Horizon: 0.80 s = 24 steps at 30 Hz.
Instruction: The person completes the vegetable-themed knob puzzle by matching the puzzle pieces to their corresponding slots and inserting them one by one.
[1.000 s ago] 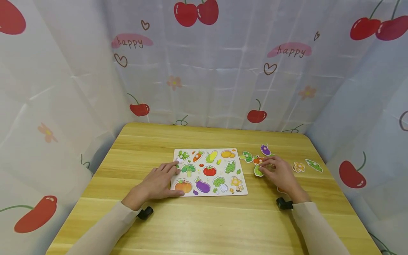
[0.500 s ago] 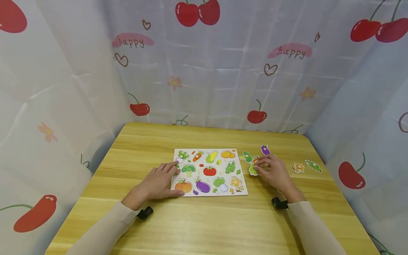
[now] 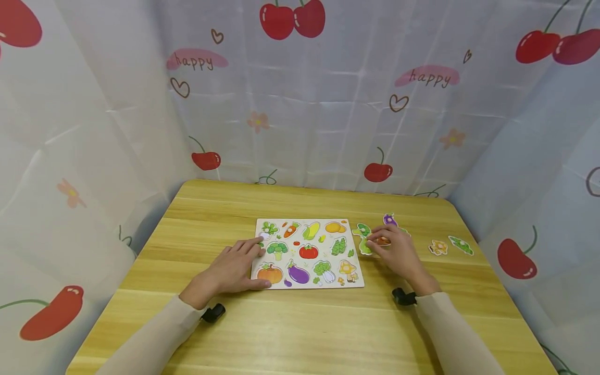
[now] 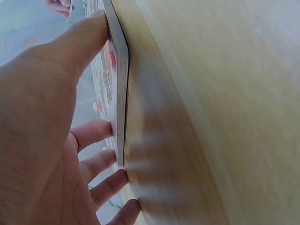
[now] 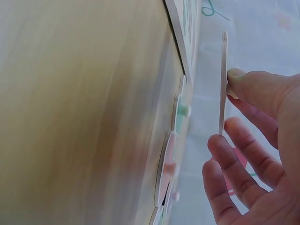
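Note:
A white wooden vegetable puzzle board (image 3: 292, 251) lies on the table. My left hand (image 3: 238, 266) rests on its left side, thumb on the front edge and fingers spread along the left edge; the left wrist view shows these fingers (image 4: 108, 187) fairly straight. Just past the board's right edge, my right hand (image 3: 398, 252) pinches a light green vegetable puzzle piece (image 3: 364, 247) by its knob. Seen edge-on in the right wrist view, this piece (image 5: 223, 84) is held up above the table, with the thumb at the knob.
Close by the right hand lie a broccoli piece (image 3: 362, 229), an eggplant piece (image 3: 389, 219) and an orange-red piece (image 3: 383, 241). Farther right are a mushroom piece (image 3: 438, 247) and a green pod-like piece (image 3: 461, 245). Cherry-printed curtains (image 3: 300, 130) surround the table.
My right hand has moved left with the light green piece, from over the loose pieces to near the board's right edge. The left hand has stayed in place.

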Motion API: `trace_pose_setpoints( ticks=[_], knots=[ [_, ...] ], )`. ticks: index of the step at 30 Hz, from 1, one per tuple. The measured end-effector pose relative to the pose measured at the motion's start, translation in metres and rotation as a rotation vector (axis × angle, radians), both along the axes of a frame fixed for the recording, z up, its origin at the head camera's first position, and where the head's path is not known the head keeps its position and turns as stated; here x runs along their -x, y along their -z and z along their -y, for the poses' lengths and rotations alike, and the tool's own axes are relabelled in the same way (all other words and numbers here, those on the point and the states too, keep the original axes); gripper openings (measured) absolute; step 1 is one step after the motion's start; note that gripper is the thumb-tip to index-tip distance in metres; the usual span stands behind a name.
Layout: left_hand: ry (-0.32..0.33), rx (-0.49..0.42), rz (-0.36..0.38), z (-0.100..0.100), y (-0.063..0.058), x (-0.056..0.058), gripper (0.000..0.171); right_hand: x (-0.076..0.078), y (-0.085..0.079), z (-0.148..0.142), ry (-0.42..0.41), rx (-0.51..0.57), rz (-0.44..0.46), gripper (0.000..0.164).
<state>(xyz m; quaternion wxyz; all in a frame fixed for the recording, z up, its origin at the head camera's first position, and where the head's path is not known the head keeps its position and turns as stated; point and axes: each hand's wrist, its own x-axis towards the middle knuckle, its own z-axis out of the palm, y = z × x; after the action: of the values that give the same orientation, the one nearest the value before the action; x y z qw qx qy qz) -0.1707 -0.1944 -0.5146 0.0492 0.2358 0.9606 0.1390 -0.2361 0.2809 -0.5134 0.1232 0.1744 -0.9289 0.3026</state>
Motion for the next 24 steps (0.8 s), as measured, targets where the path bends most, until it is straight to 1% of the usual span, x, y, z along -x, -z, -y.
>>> trace_pose_setpoints(
  ticks=[8, 12, 17, 19, 24],
  knots=[
    [-0.002, -0.001, 0.000, 0.000, 0.002, 0.001, 0.091, 0.002, -0.005, 0.010, -0.004, 0.002, 0.023, 0.012],
    [-0.002, -0.001, -0.006, 0.000, 0.003, 0.002, 0.093, 0.003, -0.006, 0.018, -0.014, 0.011, -0.002, 0.012],
    [-0.002, 0.002, -0.005, 0.000, 0.003, 0.002, 0.092, 0.006, -0.005, 0.027, -0.045, 0.034, -0.055, 0.009],
    [-0.004, 0.004, -0.003, 0.000, 0.003, 0.002, 0.092, 0.007, -0.005, 0.031, -0.050, 0.042, -0.065, 0.010],
    [-0.010, 0.001, 0.005, 0.000, 0.004, 0.001, 0.093, 0.010, -0.005, 0.041, -0.049, 0.053, -0.056, 0.010]
  ],
)
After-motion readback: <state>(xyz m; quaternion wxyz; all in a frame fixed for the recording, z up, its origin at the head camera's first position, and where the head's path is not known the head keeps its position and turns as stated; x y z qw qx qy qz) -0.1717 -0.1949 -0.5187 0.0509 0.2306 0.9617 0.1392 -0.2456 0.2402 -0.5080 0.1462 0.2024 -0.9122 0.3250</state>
